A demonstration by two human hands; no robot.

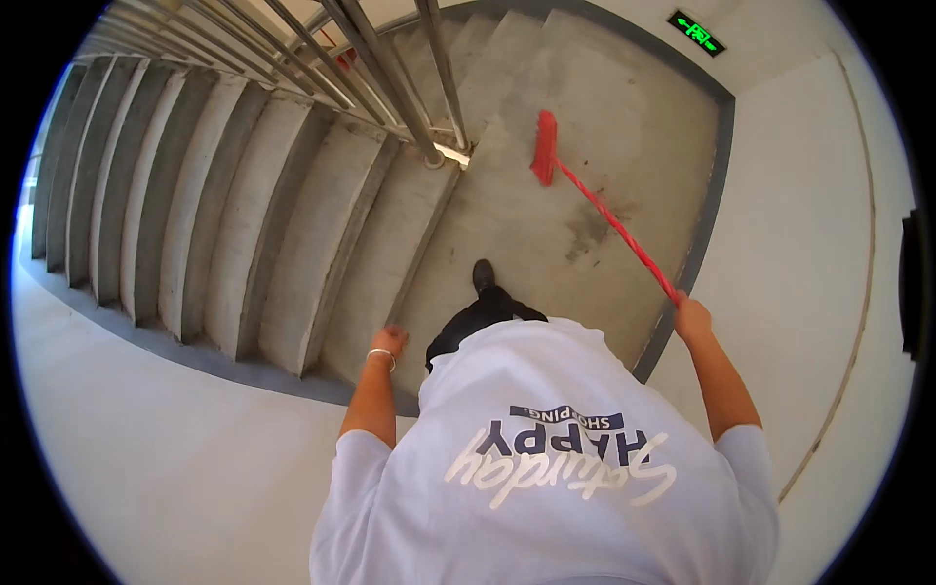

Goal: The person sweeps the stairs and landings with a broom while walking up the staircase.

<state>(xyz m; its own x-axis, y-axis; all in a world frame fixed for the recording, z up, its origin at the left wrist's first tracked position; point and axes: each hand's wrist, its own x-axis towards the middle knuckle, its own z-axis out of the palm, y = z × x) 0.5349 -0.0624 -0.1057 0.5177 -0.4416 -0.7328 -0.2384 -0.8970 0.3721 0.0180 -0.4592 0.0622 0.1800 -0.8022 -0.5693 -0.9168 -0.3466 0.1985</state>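
Note:
A red broom (621, 232) slants across the landing, its wide red head (546, 151) down at the floor ahead of me. My right hand (692, 318) is wrapped round the end of its handle, close to the right wall. My left hand (390, 340) hangs at my left side above the stair edge, with a light bracelet at the wrist. Its fingers are curled in, and nothing shows in them. A dark stain (592, 232) with small bits of dirt marks the concrete beside the broom handle.
Concrete stairs (249, 210) run off to the left, and further steps (468, 58) lie beyond the landing (643, 117). Metal railing posts (390, 73) stand at the inner corner. White walls enclose the right side, with a green exit sign (697, 33) up high.

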